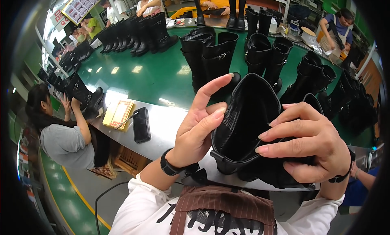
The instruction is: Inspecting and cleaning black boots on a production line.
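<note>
Bench point(162, 78): broad green top, glossy, patches of light reflected; metal strip point(164, 119) along near edge. On strip, left of centre: black phone point(141, 127), lying flat; just beside it, yellow pad point(118, 113) with red-patterned cover, thin dark tool across its corner. On the green, tall black boots: buckled pair point(217, 56) standing at centre, second pair point(258, 54) right of it, more boots point(310, 78) farther right, long row point(136, 38) back left.

Two foreground hands point(194, 131) point(313, 140), one phone point(141, 125), many boots point(250, 121)
</note>
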The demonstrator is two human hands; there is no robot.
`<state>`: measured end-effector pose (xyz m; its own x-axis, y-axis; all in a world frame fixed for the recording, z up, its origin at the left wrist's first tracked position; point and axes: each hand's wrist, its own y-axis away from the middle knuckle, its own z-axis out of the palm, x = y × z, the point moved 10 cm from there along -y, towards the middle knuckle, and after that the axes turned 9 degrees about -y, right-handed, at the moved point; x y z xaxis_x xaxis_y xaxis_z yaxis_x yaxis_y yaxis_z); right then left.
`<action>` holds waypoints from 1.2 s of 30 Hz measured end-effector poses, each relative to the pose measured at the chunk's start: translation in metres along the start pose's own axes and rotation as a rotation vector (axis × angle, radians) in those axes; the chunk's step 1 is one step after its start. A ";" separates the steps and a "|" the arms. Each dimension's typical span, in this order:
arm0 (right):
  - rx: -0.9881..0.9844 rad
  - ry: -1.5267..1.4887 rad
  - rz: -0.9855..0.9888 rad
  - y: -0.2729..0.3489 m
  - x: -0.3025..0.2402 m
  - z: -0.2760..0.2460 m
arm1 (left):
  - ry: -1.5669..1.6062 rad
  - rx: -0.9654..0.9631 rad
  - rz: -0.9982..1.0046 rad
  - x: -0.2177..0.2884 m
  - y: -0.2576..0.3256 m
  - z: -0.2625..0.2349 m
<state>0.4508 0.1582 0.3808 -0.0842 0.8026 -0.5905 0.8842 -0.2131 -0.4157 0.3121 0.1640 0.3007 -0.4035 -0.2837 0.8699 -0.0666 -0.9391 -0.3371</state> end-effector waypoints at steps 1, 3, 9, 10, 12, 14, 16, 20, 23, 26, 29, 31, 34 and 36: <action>0.011 0.004 0.005 -0.001 0.000 -0.001 | -0.006 -0.014 0.005 -0.001 0.000 0.002; -0.002 0.010 0.025 -0.003 0.003 0.001 | 0.028 0.052 -0.006 -0.004 0.002 -0.003; 0.443 0.424 0.040 0.022 -0.021 -0.064 | -0.421 0.137 0.125 0.018 -0.003 -0.017; 0.582 0.414 0.214 0.038 -0.012 -0.086 | -0.520 0.259 0.191 0.029 0.002 -0.022; 0.731 0.323 0.427 0.069 -0.001 -0.108 | -0.666 0.438 0.343 0.057 0.014 -0.024; 0.607 0.220 0.548 0.081 0.018 -0.100 | -0.890 0.571 0.560 0.085 0.043 0.007; 0.478 0.223 0.735 0.095 0.042 -0.082 | -1.323 0.289 0.858 0.093 0.055 0.076; 0.524 -0.205 0.774 0.111 0.074 -0.051 | -1.691 -0.115 0.892 0.041 0.068 0.157; 0.616 -0.446 0.674 0.118 0.079 -0.044 | -1.590 -0.194 0.869 0.031 0.069 0.165; 0.581 -0.635 0.633 0.123 0.083 -0.035 | -1.607 -0.188 0.818 0.023 0.066 0.167; 0.620 -0.753 0.581 0.129 0.086 -0.031 | -1.551 -0.178 0.803 0.021 0.066 0.169; 0.661 -0.795 0.560 0.133 0.089 -0.031 | -1.546 -0.192 0.799 0.018 0.066 0.171; 0.655 -0.753 0.552 0.134 0.092 -0.032 | -1.587 -0.182 0.835 0.016 0.067 0.174; 0.651 -0.749 0.547 0.135 0.093 -0.033 | -1.589 -0.195 0.840 0.015 0.066 0.174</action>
<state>0.5768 0.2226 0.2923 -0.2069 0.0238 -0.9781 0.4980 -0.8580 -0.1262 0.4607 0.0640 0.3546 0.7742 -0.6254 -0.0981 -0.4688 -0.4623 -0.7527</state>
